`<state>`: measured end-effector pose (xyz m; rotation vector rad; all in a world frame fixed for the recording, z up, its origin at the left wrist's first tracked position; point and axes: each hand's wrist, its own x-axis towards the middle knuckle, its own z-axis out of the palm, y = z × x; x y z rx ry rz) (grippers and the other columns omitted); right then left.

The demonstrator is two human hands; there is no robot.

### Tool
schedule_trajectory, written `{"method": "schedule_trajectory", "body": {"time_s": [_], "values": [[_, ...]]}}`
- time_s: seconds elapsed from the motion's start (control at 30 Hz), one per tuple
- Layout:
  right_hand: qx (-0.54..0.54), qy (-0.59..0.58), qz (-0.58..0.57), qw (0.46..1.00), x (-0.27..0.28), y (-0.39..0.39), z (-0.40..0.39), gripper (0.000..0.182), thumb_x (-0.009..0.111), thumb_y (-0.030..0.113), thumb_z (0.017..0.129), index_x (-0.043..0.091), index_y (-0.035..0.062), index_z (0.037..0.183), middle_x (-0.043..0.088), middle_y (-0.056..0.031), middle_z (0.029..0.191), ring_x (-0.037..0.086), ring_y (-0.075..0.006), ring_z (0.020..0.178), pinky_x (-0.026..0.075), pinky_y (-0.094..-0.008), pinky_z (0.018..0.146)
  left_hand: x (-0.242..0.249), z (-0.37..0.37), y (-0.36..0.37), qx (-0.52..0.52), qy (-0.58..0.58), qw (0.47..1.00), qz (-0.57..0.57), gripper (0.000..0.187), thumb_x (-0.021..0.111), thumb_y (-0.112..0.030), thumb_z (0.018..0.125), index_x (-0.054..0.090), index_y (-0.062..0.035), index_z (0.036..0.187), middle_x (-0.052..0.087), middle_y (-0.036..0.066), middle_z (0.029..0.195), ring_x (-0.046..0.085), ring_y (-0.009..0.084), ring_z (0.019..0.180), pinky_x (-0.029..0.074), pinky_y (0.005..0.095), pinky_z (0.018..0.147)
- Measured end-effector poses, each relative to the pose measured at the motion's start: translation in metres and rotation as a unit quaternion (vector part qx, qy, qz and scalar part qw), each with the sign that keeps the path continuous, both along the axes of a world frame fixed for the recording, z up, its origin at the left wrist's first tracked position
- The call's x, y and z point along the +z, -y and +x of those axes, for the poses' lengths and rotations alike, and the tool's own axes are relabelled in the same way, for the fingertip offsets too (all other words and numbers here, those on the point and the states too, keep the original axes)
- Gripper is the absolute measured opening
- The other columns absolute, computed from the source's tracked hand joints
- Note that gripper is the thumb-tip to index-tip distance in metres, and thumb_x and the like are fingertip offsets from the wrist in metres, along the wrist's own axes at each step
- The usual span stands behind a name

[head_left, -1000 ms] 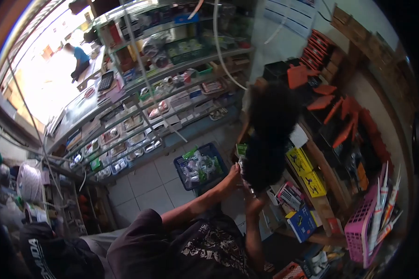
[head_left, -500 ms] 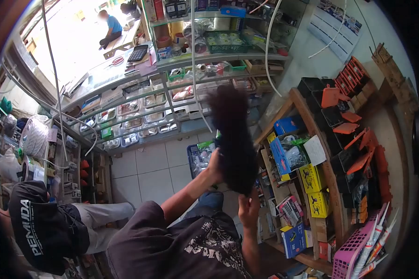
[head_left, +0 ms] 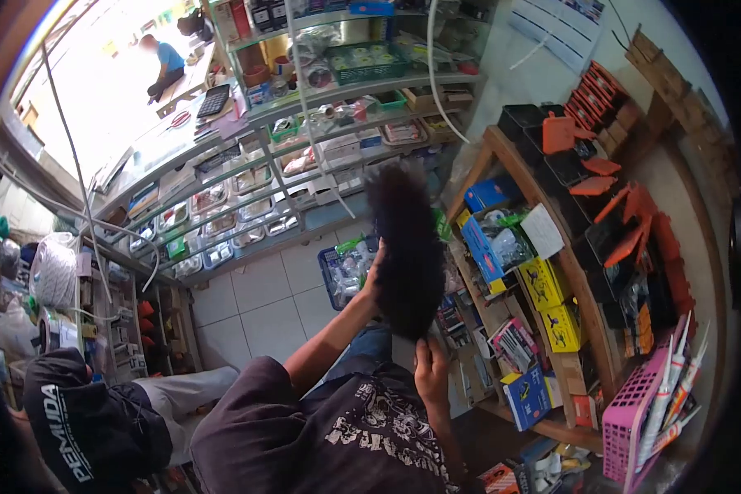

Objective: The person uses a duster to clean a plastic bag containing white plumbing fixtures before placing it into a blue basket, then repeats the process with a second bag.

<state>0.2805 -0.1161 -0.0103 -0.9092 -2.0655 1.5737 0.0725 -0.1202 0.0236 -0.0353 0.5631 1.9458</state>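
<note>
A black, fluffy feather duster (head_left: 409,255) stands nearly upright in front of me, its bristly top slightly blurred. My right hand (head_left: 431,366) is closed in a fist around its lower end, where the handle is mostly hidden. Against the duster's left side lies my left hand (head_left: 372,280), wrapped onto it with most fingers hidden behind the black pile. Just left of the duster, a blue basket (head_left: 328,276) of plastic-wrapped goods sits on the tiled floor.
A glass display counter (head_left: 263,169) with trays of small parts runs across the front. Wooden shelving (head_left: 543,198) with boxes and black-and-orange bins stands at right, near a pink basket (head_left: 622,428) of sealant tubes. Another person (head_left: 90,420) is close at left; someone sits outside.
The view has turned a little to the right, so the counter and shelves sit further left. The duster stays in both hands, with only a slight shift.
</note>
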Motion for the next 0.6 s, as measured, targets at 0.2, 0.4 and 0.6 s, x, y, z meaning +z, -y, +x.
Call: {"method": "schedule_trajectory", "body": {"time_s": [0.2, 0.4, 0.6], "values": [[0.008, -0.003, 0.033, 0.999, -0.012, 0.011, 0.034, 0.027, 0.044, 0.021, 0.098, 0.058, 0.0004, 0.109, 0.047, -0.0098, 0.062, 0.041, -0.0169, 0.051, 0.034, -0.0352, 0.048, -0.096, -0.06, -0.011, -0.041, -0.025, 0.989, 0.136, 0.059, 0.045, -0.056, 0.092, 0.054, -0.0051, 0.121, 0.062, 0.007, 0.109, 0.06, 0.0195, 0.097, 0.048, 0.0374, 0.092], [-0.053, -0.001, 0.051, 0.997, 0.009, -0.005, 0.057, 0.028, 0.046, 0.023, 0.098, 0.061, 0.0008, 0.106, 0.045, -0.0081, 0.057, 0.039, -0.012, 0.049, 0.032, -0.0312, 0.047, -0.019, -0.008, -0.004, -0.062, -0.026, 0.998, 0.009, 0.056, 0.04, -0.047, 0.097, 0.049, -0.0007, 0.127, 0.059, 0.011, 0.119, 0.06, 0.0248, 0.104, 0.051, 0.0392, 0.089], [-0.087, -0.043, 0.073, 0.993, 0.01, -0.013, 0.057, 0.026, 0.049, 0.022, 0.096, 0.063, 0.0014, 0.102, 0.054, -0.012, 0.064, 0.05, -0.0155, 0.056, 0.037, -0.0353, 0.051, -0.017, 0.011, -0.013, -0.16, -0.111, 0.978, -0.073, 0.054, 0.04, -0.049, 0.096, 0.052, -0.004, 0.123, 0.063, 0.01, 0.108, 0.062, 0.0202, 0.091, 0.054, 0.0334, 0.078]]}}
